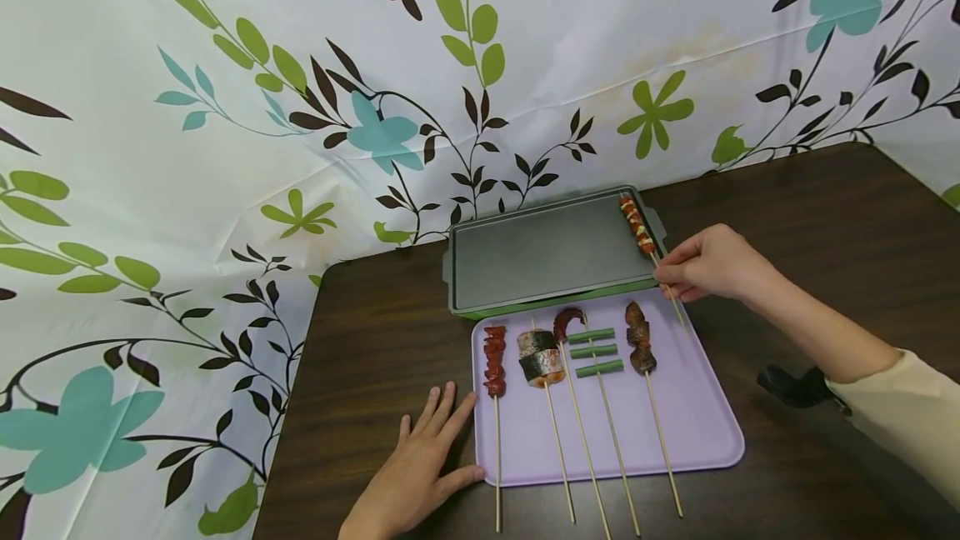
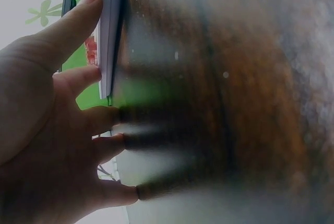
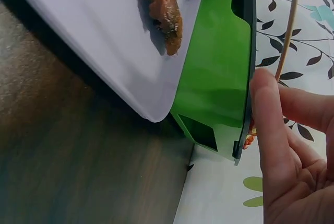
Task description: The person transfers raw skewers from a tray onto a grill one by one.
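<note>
My right hand (image 1: 712, 265) pinches the bare stick of a skewer (image 1: 637, 225) threaded with red, pale and green pieces. Its food end lies along the right side of a dark griddle (image 1: 540, 248) with a green base. In the right wrist view, thumb and fingers close on the stick (image 3: 287, 36). My left hand (image 1: 420, 473) rests with spread, straight fingers at the left edge of a lavender tray (image 1: 705, 432); in the left wrist view, thumb and index fingertips touch the tray's side (image 2: 106, 36).
Side by side on the tray lie a red meat skewer (image 1: 495, 361), a fish-skinned roll skewer (image 1: 538, 357), a tentacle skewer (image 1: 567, 323), a green stalk skewer (image 1: 596, 350) and a brown meat skewer (image 1: 640, 338). Their sticks overhang its front edge. A patterned cloth (image 1: 525, 65) hangs behind the wooden table (image 1: 360, 340).
</note>
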`<action>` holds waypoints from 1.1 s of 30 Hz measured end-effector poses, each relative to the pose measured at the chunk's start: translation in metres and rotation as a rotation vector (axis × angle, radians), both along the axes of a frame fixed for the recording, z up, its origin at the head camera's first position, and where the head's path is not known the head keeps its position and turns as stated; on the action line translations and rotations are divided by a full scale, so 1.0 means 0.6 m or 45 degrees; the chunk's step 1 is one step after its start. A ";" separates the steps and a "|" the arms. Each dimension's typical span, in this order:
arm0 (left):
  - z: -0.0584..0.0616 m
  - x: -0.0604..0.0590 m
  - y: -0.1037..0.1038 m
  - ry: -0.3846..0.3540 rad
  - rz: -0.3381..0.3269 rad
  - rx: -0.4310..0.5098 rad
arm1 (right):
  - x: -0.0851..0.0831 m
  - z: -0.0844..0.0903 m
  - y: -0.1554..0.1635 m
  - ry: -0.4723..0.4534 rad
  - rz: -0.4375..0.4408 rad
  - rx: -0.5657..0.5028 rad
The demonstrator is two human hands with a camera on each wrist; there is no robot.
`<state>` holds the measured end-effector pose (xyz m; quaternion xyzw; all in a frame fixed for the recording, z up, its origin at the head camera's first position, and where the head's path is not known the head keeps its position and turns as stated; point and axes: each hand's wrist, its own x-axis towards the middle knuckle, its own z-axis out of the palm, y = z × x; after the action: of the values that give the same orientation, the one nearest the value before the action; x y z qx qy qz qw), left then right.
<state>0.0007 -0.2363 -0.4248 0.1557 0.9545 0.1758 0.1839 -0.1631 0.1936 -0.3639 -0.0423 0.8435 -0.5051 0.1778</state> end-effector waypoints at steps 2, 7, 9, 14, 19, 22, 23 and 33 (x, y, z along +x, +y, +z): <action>0.000 0.000 0.001 -0.003 0.002 -0.001 | 0.005 0.000 0.000 0.037 -0.018 0.028; 0.000 0.000 0.001 -0.007 0.008 -0.001 | 0.019 -0.002 -0.001 0.137 -0.069 0.125; 0.000 0.001 0.001 -0.004 0.008 -0.001 | 0.024 -0.003 -0.003 0.167 -0.088 0.168; -0.001 0.001 0.001 0.008 0.007 -0.005 | 0.030 -0.005 -0.006 0.229 -0.103 0.234; -0.001 0.001 0.001 0.013 0.003 -0.008 | 0.033 -0.004 -0.005 0.261 -0.088 0.252; -0.001 0.002 0.001 0.006 0.009 -0.007 | 0.035 -0.002 -0.003 0.257 -0.079 0.260; 0.000 0.002 0.002 0.002 0.012 -0.007 | 0.036 -0.001 -0.002 0.253 -0.077 0.262; 0.001 0.001 0.002 -0.012 0.016 -0.005 | 0.057 0.007 0.021 0.274 -0.061 0.283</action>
<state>0.0012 -0.2349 -0.4243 0.1486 0.9549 0.1759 0.1875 -0.1290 0.2065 -0.3598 -0.0563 0.9091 -0.4053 0.0778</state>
